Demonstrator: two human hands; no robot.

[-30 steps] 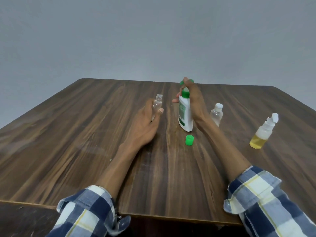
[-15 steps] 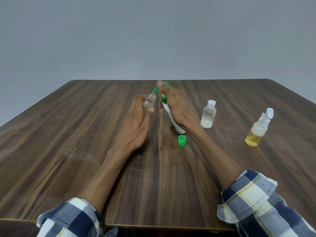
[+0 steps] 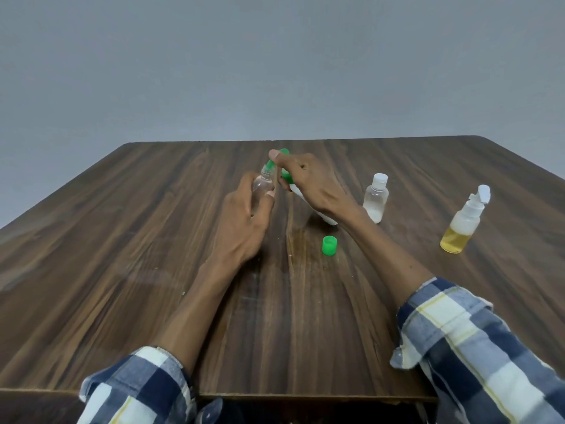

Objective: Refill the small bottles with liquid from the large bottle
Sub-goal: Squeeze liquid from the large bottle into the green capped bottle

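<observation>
My left hand wraps its fingers and thumb round a small clear bottle, holding it uncapped and leaning slightly to the right, just above the middle of the wooden worktop. My right hand grips the large white bottle, fingers curled over its body, and has it tipped over to the left so the green flip-top nozzle points down into the small bottle's neck; nozzle and neck look to be touching, though I cannot tell whether liquid is running. The large bottle's base points down and right, close over the worktop; whether it touches the surface I cannot tell.

A loose green cap stands on the worktop near me, just below the large bottle's base and between my two forearms. To the right of my right wrist stands a second small clear bottle with a white cap, upright, with a little whitish liquid at the bottom. Farther right, well apart from it, a spray bottle stands with yellow liquid in its lower part. My checked sleeves are pushed up both forearms.
</observation>
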